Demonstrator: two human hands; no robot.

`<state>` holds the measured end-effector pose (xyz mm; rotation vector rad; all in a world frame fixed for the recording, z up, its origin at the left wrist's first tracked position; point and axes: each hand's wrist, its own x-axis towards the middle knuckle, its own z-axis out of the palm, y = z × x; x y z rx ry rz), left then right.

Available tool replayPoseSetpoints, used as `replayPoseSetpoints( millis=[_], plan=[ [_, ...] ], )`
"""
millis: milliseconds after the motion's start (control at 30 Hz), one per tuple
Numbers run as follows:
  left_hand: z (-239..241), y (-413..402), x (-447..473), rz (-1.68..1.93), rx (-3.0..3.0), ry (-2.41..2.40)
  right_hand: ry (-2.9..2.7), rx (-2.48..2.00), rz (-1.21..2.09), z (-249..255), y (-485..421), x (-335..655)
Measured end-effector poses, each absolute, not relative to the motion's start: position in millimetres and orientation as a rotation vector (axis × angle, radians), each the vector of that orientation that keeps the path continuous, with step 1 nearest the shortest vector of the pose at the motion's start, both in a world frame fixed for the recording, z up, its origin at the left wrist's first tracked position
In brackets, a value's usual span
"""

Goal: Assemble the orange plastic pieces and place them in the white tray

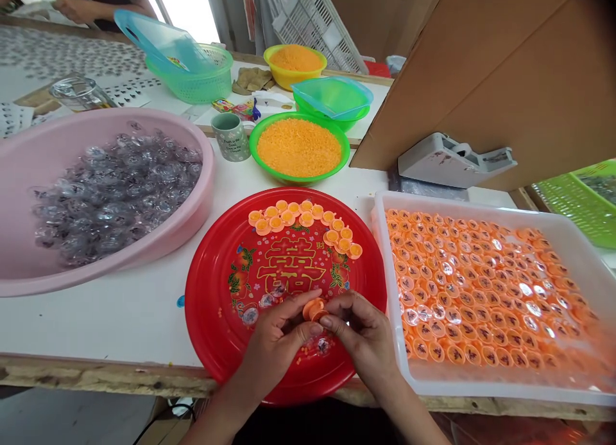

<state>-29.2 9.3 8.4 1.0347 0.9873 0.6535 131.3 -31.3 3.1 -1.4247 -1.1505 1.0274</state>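
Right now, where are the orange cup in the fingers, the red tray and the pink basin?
orange cup (313,308): head view, on its rim, between the fingertips.
red tray (212,342): head view, on its bare lower left floor.
pink basin (43,149): head view, on its bare inner wall.

— What colour is the little cup (314,309) in the pinch?
— Orange. The plate (212,329) under it is red, with a gold sign and green-and-red flowers.
— And just right of the pinch?
— A white tray (481,388) full of orange cups (481,291) with shiny tops.
— Far off to the left?
— A pink basin (38,149) of see-through pieces (115,188). Beyond the pinch, a green bowl (253,137) of yellow-orange grains (298,148).
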Motion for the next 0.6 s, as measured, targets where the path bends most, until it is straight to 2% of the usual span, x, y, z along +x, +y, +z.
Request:
replayPoseSetpoints(
  millis=[333,467,600],
  plan=[
    [23,19,-31,0.581,0.966,0.976,-1.337,-1.351,0.889,10,-35,136],
    [26,20,-32,0.550,0.960,1.003,-1.363,-1.478,0.804,12,-39,136],
    [27,20,-29,0.522,0.967,1.018,-1.455,-1.512,0.870,12,-39,141]
  ],
)
